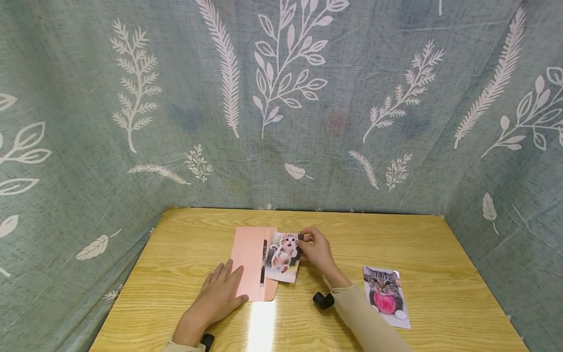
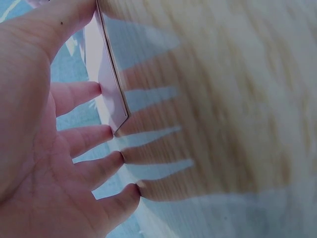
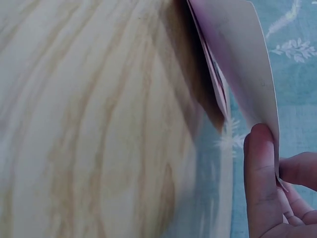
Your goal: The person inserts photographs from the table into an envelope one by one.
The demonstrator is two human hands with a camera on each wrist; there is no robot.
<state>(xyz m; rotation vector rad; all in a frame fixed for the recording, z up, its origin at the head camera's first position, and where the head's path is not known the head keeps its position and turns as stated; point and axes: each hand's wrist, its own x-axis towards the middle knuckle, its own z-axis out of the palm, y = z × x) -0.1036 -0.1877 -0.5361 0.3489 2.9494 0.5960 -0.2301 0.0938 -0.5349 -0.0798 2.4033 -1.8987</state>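
Kitten card [image 1: 280, 261]: It was held at a tilt above the table [image 1: 176, 254], over the right part of the pink envelope [image 1: 246, 264]. Its left side was near the opening, but I could not tell if any of it was tucked in.
Envelope: It lay on the table, and a bit of another picture [image 1: 263, 266] showed in its opening.
Step with the card: It looked like moving the card at the opening, but I could not tell if it was going in or out.
Next move: It seemed to call for keeping the envelope still and moving the card gently, so it would not bend.
Right hand [image 1: 317, 250]: The thumb and fingers pinched the card by its right side, and the arm reached in from the lower right.
Left hand [image 1: 218, 293]: It was palm down, fingers spread apart, touching the envelope's left side.
Cat card [image 1: 386, 297]: It lay near the right sleeve [image 1: 367, 318].
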